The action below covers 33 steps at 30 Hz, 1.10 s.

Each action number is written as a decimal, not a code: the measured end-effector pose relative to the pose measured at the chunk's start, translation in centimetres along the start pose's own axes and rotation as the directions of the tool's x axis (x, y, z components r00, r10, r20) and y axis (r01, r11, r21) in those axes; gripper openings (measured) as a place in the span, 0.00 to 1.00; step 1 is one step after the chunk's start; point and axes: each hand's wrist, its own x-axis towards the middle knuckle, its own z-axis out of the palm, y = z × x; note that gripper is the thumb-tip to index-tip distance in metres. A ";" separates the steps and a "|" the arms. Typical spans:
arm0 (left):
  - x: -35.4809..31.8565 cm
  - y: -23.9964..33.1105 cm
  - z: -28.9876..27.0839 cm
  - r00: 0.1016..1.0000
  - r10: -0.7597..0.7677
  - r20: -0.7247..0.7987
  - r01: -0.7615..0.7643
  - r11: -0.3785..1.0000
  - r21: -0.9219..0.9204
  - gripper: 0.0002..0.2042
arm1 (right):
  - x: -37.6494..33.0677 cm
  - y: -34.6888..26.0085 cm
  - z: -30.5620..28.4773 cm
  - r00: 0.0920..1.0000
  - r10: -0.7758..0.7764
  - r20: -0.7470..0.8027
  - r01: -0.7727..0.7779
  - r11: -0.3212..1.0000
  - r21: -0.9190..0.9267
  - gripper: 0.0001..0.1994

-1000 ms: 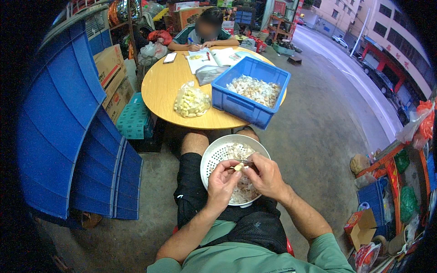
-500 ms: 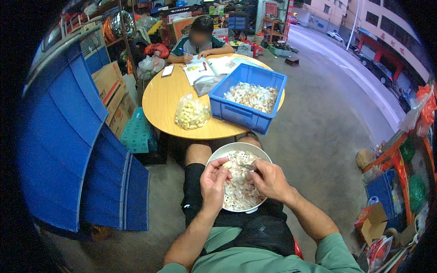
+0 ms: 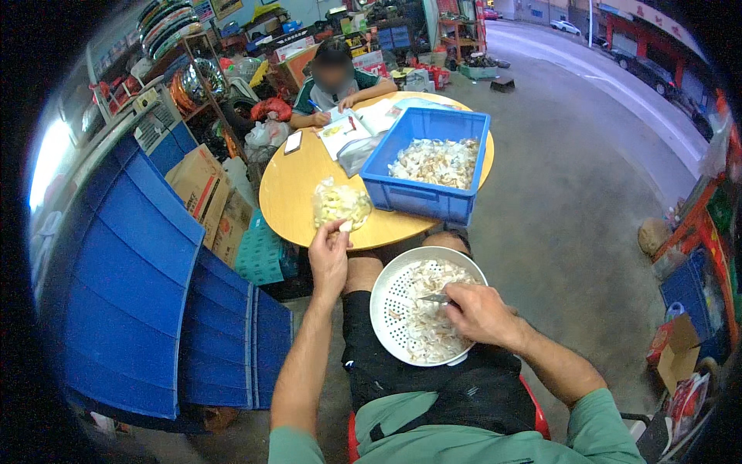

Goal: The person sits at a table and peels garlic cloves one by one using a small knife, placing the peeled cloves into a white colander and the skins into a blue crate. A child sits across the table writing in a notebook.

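My left hand (image 3: 329,259) is at the near edge of the round table, pinching a pale peeled garlic clove (image 3: 345,226) beside a clear plastic bag (image 3: 341,203) of peeled cloves. Over the white perforated colander (image 3: 392,298) on my lap, my right hand (image 3: 481,313) grips a small knife (image 3: 435,298), its short blade pointing left and its handle hidden by the fingers. Papery garlic skins and pieces (image 3: 433,332) cover mainly the colander's right side, while bare holes show at the left.
A blue plastic crate (image 3: 417,203) of unpeeled-looking garlic overhangs the front of the wooden table (image 3: 286,197). Across it, a person (image 3: 332,85) writes in open books (image 3: 344,135); a phone (image 3: 293,142) lies nearby. Blue panels (image 3: 131,271) stand at left, a cluttered rack (image 3: 696,271) at right.
My left hand has gone from above the colander forward and left to the bag, carrying the clove. The right hand stays over the colander with the knife. The whole view has shifted slightly.
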 end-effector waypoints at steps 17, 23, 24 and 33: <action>17.2 -6.6 -2.5 0.922 0.064 0.382 -0.375 0.395 0.838 0.10 | 1.7 1.7 -0.5 0.990 0.077 0.117 -0.082 0.996 0.043 0.07; 18.0 -5.7 -3.8 0.895 0.087 0.438 -0.438 0.359 0.824 0.11 | 2.7 2.5 -0.7 0.969 0.143 0.201 -0.161 0.984 0.076 0.08; 18.2 -5.8 -3.9 0.896 0.064 0.439 -0.429 0.381 0.819 0.11 | 2.8 2.6 -0.8 0.965 0.151 0.216 -0.172 0.982 0.082 0.08; 19.7 -4.2 -3.0 0.937 0.163 0.309 -0.341 0.616 0.710 0.10 | 3.4 4.4 -0.8 0.962 0.139 0.234 -0.174 0.975 0.141 0.09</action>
